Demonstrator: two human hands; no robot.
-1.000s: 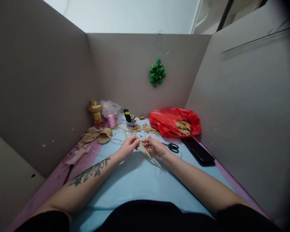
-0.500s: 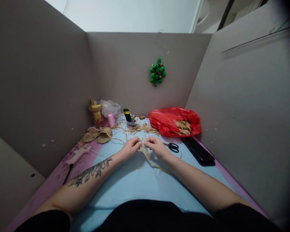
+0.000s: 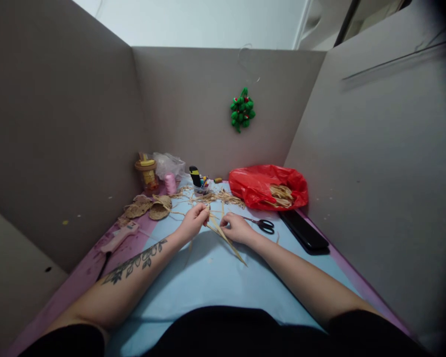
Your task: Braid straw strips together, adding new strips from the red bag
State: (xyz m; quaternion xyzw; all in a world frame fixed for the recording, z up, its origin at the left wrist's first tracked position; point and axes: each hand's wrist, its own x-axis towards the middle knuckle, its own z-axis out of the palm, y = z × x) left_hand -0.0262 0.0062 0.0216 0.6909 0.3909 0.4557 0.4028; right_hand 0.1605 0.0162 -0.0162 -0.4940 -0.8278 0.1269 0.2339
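My left hand is closed in a pinch on pale yellow-tan straw strips. From its fingertips the strips slant down to the right over the cloth, and a thin strand hangs below the hand. To the right, my right hand has its fingers curled together beside the strips. Whether a strand lies between those fingers is hidden. Just beyond the right hand rest black-handled scissors, their blades pointing toward it. More loose straw lies scattered behind both hands.
A red plastic bag of straw stands at the back right, near a black flat case. At left are woven pieces, a pink glue gun, pink thread and a lidded cup. Grey panels enclose three sides.
My left hand has moved left with the straw strips, away from my right hand. The right hand has dropped slightly, and the strips now lie straighter between the hands.
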